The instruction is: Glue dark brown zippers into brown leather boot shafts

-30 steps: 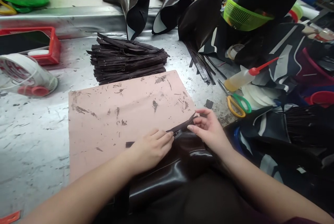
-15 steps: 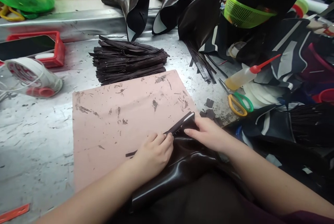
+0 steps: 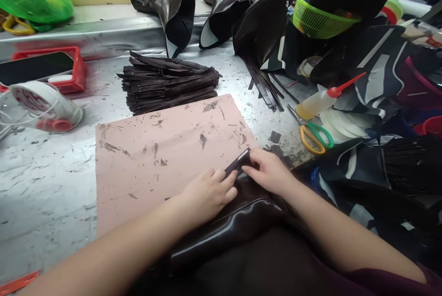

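Observation:
A glossy dark brown leather piece (image 3: 238, 217) lies over the near edge of the pink sheet (image 3: 179, 139) and towards my body. Along its upper edge runs a narrow dark strip with a short white patch near its far end. My left hand (image 3: 210, 192) presses on this edge, thumb and fingers close together on it. Just to the right, my right hand (image 3: 265, 167) pinches the edge beside the white patch, between thumb and fingers. The underside of the leather is hidden.
Beyond the sheet lies a bundle of dark strips (image 3: 169, 82). Scissors (image 3: 312, 137) and a glue bottle (image 3: 317, 102) are to the right. At left are a red basket (image 3: 81, 68) and a tape roll (image 3: 37, 98). Leather boot pieces (image 3: 179, 20) stand at the back.
My left hand has moved up and right along the leather edge. My right hand has shifted slightly left, its fingers now more curled over the edge. The view has shifted slightly.

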`<state>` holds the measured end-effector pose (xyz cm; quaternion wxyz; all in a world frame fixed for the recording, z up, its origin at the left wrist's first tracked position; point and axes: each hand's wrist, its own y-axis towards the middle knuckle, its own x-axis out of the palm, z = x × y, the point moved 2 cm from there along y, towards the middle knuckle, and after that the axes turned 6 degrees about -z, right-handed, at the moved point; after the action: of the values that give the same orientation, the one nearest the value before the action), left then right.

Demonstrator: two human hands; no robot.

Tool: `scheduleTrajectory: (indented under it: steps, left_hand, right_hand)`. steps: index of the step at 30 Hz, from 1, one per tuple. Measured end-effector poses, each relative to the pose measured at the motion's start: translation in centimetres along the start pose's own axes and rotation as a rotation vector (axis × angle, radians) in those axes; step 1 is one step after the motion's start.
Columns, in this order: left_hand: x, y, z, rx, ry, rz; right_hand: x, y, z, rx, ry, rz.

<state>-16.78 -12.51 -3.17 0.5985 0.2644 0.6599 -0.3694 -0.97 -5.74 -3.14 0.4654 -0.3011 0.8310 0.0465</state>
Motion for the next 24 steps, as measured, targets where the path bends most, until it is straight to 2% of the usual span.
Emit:
scheduleTrajectory:
  steps: [4, 9, 12, 14, 17, 20, 22, 24]
  left_hand:
    - [-0.4, 1.4, -0.6, 0.013, -0.004, 0.015]
    - [0.2, 2.2, -0.9, 0.031, -0.01, 0.149]
    - [0.8, 2.2, -0.8, -0.042, -0.037, 0.203]
    - [0.7, 2.2, -0.9, -0.11, -0.114, 0.17]
    - [-0.3, 2.7, -2.1, -0.204, -0.327, 0.061]
    - [-1.6, 3.2, -3.9, -0.314, -0.764, -0.067]
    - [-2.1, 3.5, -4.9, -0.462, -1.097, -0.035]
    - [-2.4, 3.7, -5.2, -0.599, -1.346, 0.081]
  right_hand:
    - [0.0, 0.0, -0.2, 0.066, -0.144, -0.034]
    - [-0.5, 0.3, 0.3, 0.176, -0.208, -0.085]
    - [-0.6, 0.4, 0.7, 0.152, -0.148, -0.072]
    - [-0.5, 0.4, 1.0, 0.138, -0.115, -0.046]
    - [-0.1, -0.1, 1.2, 0.092, -0.064, 0.035]
    - [0.1, -0.8, 1.1, -0.003, 0.005, 0.144]
    - [0.0, -1.3, 1.0, -0.086, 0.105, 0.22]
    - [-0.4, -1.7, 0.9, -0.159, 0.222, 0.3]
